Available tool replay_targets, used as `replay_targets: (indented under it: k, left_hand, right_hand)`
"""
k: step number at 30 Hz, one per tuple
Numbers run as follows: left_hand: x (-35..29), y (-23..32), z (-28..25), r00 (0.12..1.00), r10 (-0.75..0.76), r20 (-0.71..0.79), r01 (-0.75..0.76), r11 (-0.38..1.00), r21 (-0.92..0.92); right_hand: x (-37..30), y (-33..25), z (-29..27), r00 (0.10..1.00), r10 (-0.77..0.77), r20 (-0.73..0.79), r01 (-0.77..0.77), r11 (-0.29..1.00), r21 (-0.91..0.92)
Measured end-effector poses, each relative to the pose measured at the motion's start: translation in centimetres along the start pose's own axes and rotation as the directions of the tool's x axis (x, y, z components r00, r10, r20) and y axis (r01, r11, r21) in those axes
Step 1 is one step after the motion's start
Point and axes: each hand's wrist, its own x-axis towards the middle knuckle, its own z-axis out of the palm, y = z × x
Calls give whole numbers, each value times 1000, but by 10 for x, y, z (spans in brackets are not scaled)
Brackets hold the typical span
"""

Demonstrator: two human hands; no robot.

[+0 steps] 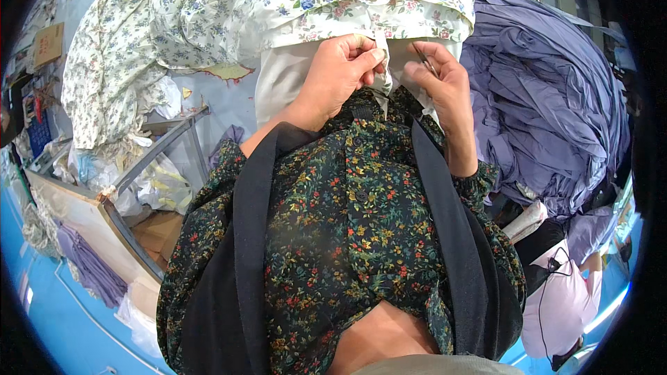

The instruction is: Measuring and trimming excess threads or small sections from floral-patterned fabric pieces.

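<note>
My left hand [342,73] is closed, with thumb and fingers pinching a narrow white fabric strip [381,43] that hangs in front of my chest. Just to its right, my right hand [445,87] is curled around a small, thin metal tool [424,59]. Whether it is snips or tweezers I cannot tell, as the fingers cover part of it. Beyond both hands lies white cloth printed with blue and pink flowers [299,21], its near edge close to my fingers. Plain white cloth [278,80] lies below that edge, under my hands.
A large heap of purple-grey fabric [542,97] rises on the right. More floral cloth [104,76] drapes down on the left, above a metal-edged frame [160,149] with plastic bags [163,184]. A cardboard box [48,45] sits at far left. The floor [76,312] is blue.
</note>
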Motion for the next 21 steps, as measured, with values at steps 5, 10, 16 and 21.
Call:
replay_targets:
  k: [5,10,16,21]
  left_hand:
    - [-1,-1,1,999,38,-26,-35,994,99]
    - [1,5,-4,997,-63,-52,65,997,42]
    - [13,-16,-20,997,60,-38,-45,946,322]
    - [-1,0,-26,990,80,113,-139,577,805]
  right_hand:
    - [-2,-4,14,993,76,94,-77,997,10]
    - [-3,0,26,968,120,219,-177,948,265]
    - [7,1,3,881,161,446,-411,727,550]
    - [7,1,-5,864,211,457,-458,706,540]
